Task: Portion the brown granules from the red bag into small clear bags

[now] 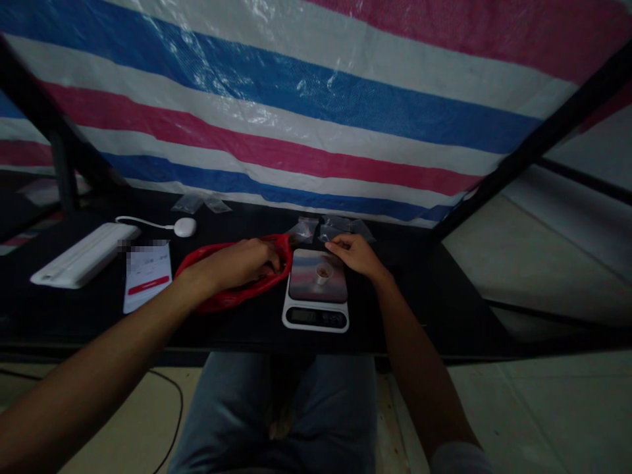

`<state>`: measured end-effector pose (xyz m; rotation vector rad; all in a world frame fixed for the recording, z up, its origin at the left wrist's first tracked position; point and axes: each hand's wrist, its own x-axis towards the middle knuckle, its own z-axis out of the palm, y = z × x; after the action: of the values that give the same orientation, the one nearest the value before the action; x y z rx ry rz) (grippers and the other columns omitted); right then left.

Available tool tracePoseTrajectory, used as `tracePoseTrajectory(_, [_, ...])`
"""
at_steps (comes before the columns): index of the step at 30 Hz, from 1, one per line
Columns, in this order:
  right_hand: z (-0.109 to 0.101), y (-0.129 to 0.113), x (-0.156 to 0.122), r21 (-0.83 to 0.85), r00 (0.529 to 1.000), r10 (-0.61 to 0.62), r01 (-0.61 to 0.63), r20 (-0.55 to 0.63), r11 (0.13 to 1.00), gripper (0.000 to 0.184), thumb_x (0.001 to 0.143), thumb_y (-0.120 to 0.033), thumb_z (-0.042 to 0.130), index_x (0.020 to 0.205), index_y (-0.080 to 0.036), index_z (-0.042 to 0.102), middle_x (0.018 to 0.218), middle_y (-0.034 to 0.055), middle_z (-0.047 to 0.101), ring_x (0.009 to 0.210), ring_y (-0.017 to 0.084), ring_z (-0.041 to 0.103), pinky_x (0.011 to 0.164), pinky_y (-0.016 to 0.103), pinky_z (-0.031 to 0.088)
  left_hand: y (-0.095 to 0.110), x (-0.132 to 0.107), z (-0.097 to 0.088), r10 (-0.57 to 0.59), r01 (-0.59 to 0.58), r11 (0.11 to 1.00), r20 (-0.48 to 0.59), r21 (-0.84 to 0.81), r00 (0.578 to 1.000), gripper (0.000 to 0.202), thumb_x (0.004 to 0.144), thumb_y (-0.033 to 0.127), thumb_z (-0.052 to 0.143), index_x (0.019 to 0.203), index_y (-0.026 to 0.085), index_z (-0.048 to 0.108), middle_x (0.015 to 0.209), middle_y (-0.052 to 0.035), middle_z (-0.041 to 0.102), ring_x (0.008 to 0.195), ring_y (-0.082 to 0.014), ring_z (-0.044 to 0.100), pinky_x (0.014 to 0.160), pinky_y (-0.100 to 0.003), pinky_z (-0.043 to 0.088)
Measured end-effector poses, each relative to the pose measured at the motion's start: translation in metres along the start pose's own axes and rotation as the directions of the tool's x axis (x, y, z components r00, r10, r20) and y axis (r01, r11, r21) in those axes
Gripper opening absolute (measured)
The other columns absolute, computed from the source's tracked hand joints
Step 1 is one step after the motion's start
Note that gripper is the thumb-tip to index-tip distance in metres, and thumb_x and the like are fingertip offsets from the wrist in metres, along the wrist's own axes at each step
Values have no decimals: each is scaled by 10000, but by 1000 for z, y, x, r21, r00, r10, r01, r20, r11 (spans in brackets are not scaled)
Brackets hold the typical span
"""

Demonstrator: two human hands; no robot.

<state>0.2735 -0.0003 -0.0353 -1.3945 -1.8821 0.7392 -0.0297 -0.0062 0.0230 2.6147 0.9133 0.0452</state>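
My left hand (254, 260) reaches into a red plastic bag (217, 301), its fingers bent down and closed; whatever they hold is hidden inside. To the right of the bag lies a white kitchen scale (291, 322) with a shiny metal plate and a dark display. A small clear cup (322, 274) with brownish bits in it stands on the plate. My right hand (353, 253) rests by the scale's far right corner, fingers loosely bent and apart, with nothing visible in them. Just beyond it are small clear zip bags (340, 226).
A phone (148, 273) with a lit screen lies left of the red bag. Farther left are a long white case (86, 255) and a round white device (185, 227) with a cable. More clear bags (188, 202) lie at the back. A striped sheet (296, 112) hangs behind the black table.
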Motion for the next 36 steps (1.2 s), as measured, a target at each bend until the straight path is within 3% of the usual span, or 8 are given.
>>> tracePoseTrajectory(4, [0,-1,-1,15,1000,-11,11,12,1000,356,891,-486,633,804,-159,746,776,59,733,700,186,627,617,294,428,-7,-4,-6,-28,28,1000,1,5,1000,289,898,93,577,996,245,803,1066,-31,803,935,-176,744,838,-242,507])
tracePoseTrajectory(9, [0,-3,-2,43,1000,-13,11,29,999,356,890,-488,642,791,-161,741,766,50,725,678,173,611,611,292,424,-9,-6,-15,31,-31,999,-39,-12,999,263,920,137,579,1018,245,798,1060,-21,807,962,-179,748,872,-256,508])
tracePoseTrajectory(13, [0,-2,-1,45,999,-15,13,29,999,354,885,-488,652,781,-162,739,755,46,722,683,173,614,611,287,423,6,1,-28,103,-108,993,-101,-48,989,202,940,194,605,992,239,795,1010,-5,804,919,-159,741,859,-233,500])
tracePoseTrajectory(18, [-1,-3,-1,42,999,-18,17,28,999,333,888,-452,638,794,-152,751,766,51,733,692,172,626,636,289,439,39,25,-38,242,-253,966,-160,-57,957,211,941,157,612,1025,219,795,1023,-24,801,925,-159,732,862,-232,499])
tracePoseTrajectory(21, [-2,-4,0,56,1000,-15,15,5,998,304,881,-415,638,826,-146,768,822,73,763,733,185,655,672,298,465,59,41,-35,314,-322,945,-111,-62,943,244,941,115,593,1004,227,801,1036,-24,804,964,-168,734,878,-242,502])
tracePoseTrajectory(25, [-4,-5,0,69,999,-19,21,-26,997,265,874,-379,647,821,-152,772,821,77,778,743,196,670,666,298,480,76,53,-25,321,-322,947,-38,-15,946,256,911,67,587,882,199,804,947,-36,806,939,-190,741,885,-273,512])
tracePoseTrajectory(31, [-5,-4,0,88,999,-28,30,-32,996,264,877,-386,655,822,-156,773,836,81,784,748,203,682,671,305,494,75,57,-17,332,-332,943,-30,4,943,262,896,44,572,854,186,788,913,-55,798,935,-212,741,889,-310,521])
tracePoseTrajectory(36, [-6,-5,0,95,999,-21,24,-31,995,269,883,-403,663,841,-163,775,855,79,790,764,207,689,682,309,505,71,64,-14,354,-354,934,-13,-44,935,253,892,43,597,973,191,785,1055,-70,796,1055,-229,732,985,-347,515])
